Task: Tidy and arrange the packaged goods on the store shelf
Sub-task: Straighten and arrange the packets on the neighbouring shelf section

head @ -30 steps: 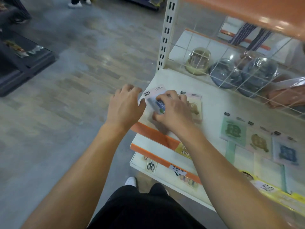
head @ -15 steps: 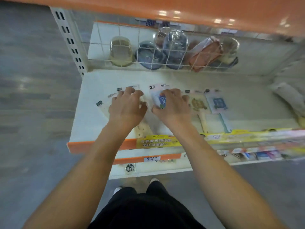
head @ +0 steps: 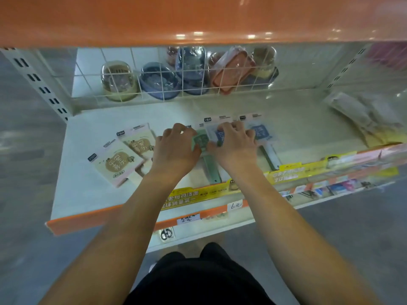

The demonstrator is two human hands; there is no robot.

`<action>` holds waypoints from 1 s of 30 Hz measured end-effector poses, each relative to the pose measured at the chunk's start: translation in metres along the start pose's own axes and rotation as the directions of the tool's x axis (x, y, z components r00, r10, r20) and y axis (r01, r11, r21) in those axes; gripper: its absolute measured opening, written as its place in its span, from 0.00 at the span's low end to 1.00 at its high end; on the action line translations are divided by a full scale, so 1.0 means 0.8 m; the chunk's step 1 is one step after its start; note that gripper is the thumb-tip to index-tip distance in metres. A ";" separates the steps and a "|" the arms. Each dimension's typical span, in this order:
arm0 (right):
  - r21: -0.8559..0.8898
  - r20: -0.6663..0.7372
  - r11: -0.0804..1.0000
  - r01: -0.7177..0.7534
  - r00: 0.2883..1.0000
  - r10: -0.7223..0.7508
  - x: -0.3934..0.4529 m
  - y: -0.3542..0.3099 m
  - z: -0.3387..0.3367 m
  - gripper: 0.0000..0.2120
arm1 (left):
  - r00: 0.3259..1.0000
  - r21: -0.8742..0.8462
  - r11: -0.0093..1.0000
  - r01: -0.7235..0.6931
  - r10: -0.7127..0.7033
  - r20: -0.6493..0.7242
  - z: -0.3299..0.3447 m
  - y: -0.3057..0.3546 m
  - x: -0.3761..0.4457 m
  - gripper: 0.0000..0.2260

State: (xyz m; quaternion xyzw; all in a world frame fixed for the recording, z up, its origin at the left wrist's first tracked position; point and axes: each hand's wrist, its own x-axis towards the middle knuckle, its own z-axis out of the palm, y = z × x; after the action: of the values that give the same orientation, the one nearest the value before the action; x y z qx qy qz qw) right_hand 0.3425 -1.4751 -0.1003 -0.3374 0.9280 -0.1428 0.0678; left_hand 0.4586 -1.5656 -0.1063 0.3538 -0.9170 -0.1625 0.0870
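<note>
Green package [head: 203,150] | handle toward shelf front | both hands [head: 176,148] [head: 233,144] gripping it

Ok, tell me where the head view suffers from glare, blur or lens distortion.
Head view: ceiling lights glare on the orange upper shelf; the right end, around the clear bags and yellow price strip, is motion-smeared; the wide lens bows the shelf edge; the left hand, right hand and beige packs stay fairly sharp.

Store shelf count: two beige packs [head: 116,162] | one green pack [head: 202,139] | two blue packs [head: 262,132] | two hands [head: 176,148] at work
</note>
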 end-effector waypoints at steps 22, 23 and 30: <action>-0.087 0.199 0.969 0.230 0.957 -0.209 0.046 0.060 0.007 0.25 | 0.957 0.043 0.959 0.279 -0.274 -0.100 0.038 0.078 -0.009 0.17; -0.064 0.216 0.967 0.249 0.949 -0.230 0.046 0.065 0.003 0.25 | 0.956 0.043 0.960 0.278 -0.272 -0.107 0.041 0.081 -0.009 0.17; 0.156 0.148 0.935 0.318 0.929 -0.340 0.042 0.094 -0.016 0.18 | 0.965 0.014 0.971 0.238 -0.234 -0.116 0.050 0.101 -0.005 0.15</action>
State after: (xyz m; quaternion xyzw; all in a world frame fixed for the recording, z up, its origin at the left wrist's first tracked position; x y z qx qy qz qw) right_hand 0.2688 -1.4391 -0.1125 -0.4943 0.8375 -0.1825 0.1446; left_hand 0.4002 -1.4971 -0.1142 0.4703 -0.8641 -0.1384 0.1139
